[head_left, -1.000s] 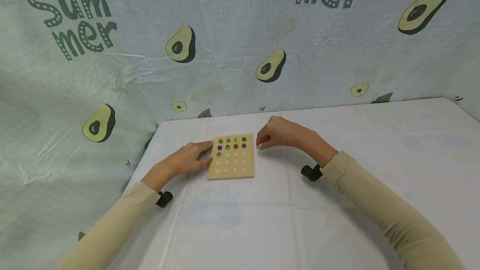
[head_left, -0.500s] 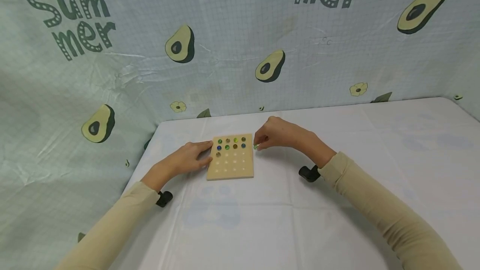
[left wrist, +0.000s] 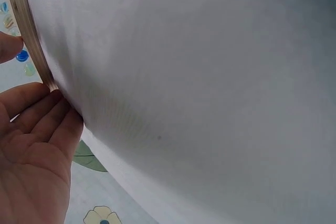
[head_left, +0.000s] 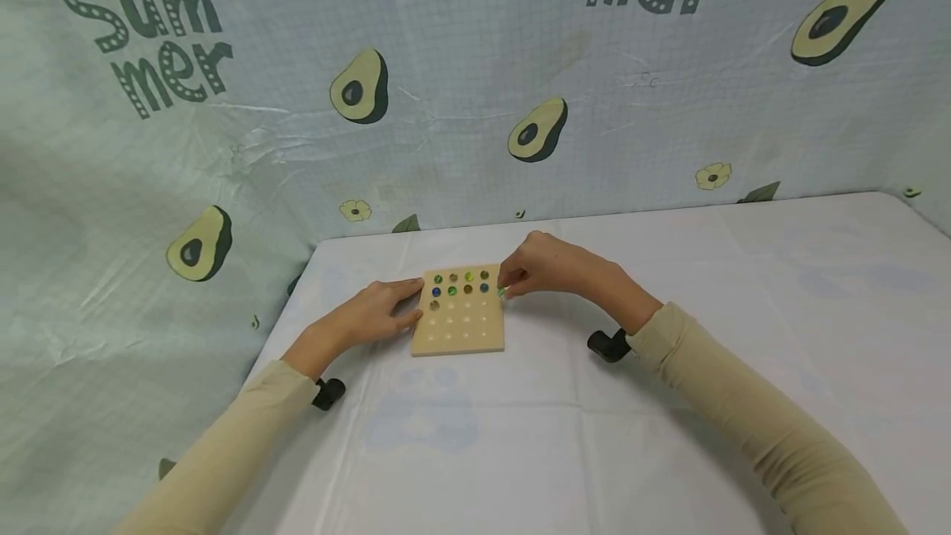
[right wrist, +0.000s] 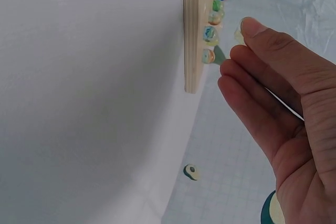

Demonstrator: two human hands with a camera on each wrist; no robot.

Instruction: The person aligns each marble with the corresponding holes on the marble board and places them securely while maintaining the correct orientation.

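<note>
A square wooden board (head_left: 456, 345) with rows of shallow round hollows lies on the table. Colored glass marbles (head_left: 452, 291) sit in its two far rows, and a single marble (head_left: 434, 305) is at the left of the third. Along the board's left edge rests my left hand (head_left: 371, 316), fingers extended; in the left wrist view its fingertips touch the board's side. My right hand (head_left: 550, 264) pinches a clear greenish marble (head_left: 502, 292) just over the board's right edge. In the right wrist view that marble (right wrist: 239, 35) shows partly behind the thumb, apart from the board.
A white cloth (head_left: 520, 436) covers the table. Behind it hangs a pale curtain (head_left: 446, 147) printed with avocados, flowers and lettering. Black wrist cameras (head_left: 609, 346) are strapped under both wrists.
My right hand has moved slightly left with the marble, from beside the board to its right edge. The left hand and the board have stayed in place.
</note>
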